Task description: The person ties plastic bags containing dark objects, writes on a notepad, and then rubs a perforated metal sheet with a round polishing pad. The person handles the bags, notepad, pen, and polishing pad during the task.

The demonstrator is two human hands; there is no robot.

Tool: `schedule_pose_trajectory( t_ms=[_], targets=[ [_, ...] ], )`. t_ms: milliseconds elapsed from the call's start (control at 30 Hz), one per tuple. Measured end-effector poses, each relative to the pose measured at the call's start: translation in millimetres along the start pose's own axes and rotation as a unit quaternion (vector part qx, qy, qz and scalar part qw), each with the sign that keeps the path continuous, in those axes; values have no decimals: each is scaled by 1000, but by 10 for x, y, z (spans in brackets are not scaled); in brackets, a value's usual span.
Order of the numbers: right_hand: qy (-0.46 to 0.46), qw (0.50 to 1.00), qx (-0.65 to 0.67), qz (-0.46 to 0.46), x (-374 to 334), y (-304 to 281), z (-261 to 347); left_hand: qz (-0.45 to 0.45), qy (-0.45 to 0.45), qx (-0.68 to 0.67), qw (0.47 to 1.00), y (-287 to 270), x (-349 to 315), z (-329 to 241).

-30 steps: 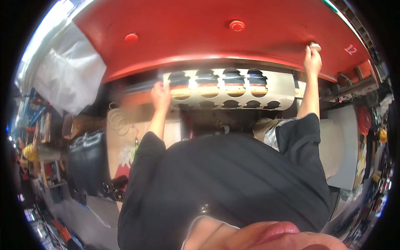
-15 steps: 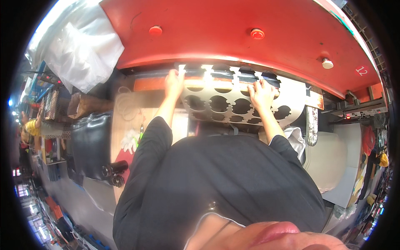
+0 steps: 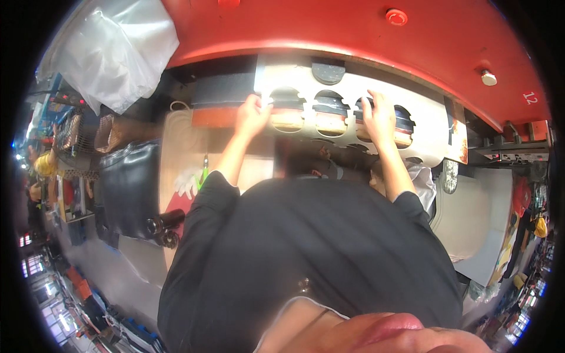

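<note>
A cream sheet (image 3: 432,129) with rows of round, notched cut-outs lies across the machine bed under the red housing. Its near part bends down over the front edge. My left hand (image 3: 253,117) is closed on the sheet's left edge, beside the leftmost hole. My right hand (image 3: 381,120) rests on the sheet farther right, fingers stretched out and apart over a cut-out. Between and beyond my hands, a dark rounded piece (image 3: 328,72) sits at the sheet's far side. Dark and reddish layers of the bed show through the holes.
A red machine housing (image 3: 306,26) with a red push button (image 3: 396,17) spans the far side. Clear plastic (image 3: 120,50) hangs at far left. A wooden board (image 3: 176,150) at left bears a white glove (image 3: 186,183), a green-handled tool (image 3: 204,173) and a black cylindrical object (image 3: 166,222).
The sheet has moved away from me, farther under the red housing, and lies flatter on the bed. The dark rounded piece now shows. My right hand's fingers have straightened; the view has shifted.
</note>
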State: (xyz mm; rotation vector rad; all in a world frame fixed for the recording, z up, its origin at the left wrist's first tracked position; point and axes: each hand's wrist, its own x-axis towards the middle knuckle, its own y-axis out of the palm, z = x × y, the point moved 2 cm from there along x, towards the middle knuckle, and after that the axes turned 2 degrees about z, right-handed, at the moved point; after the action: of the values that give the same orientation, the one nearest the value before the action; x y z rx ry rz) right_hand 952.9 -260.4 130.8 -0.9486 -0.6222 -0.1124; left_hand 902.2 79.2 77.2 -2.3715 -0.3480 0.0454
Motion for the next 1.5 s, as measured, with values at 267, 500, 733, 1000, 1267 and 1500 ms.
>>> schedule_pose_trajectory(
  t_ms=[267, 500, 733, 1000, 1267, 1500],
  targets=[
    [69, 984, -114, 119, 125, 605, 949, 3, 55, 42, 998, -217, -976, 65],
    [70, 988, -76, 118, -401, 360, 1188, -14, 5, -22, 1000, -292, -1749, 140],
    [169, 959, 224, 39, -419, -89, 736, -20, 16, -44, 999, -314, -1880, 196],
    [72, 992, -81, 57, -566, -122, 409, -37, 43, -21, 998, -289, -1847, 202],
    [70, 992, -99, 44, -573, -98, 405, -47, 56, -15, 997, -288, -1830, 232],
    [64, 994, -84, 30, -580, -116, 412, -77, 78, -41, 993, -276, -1814, 223]
  ],
)
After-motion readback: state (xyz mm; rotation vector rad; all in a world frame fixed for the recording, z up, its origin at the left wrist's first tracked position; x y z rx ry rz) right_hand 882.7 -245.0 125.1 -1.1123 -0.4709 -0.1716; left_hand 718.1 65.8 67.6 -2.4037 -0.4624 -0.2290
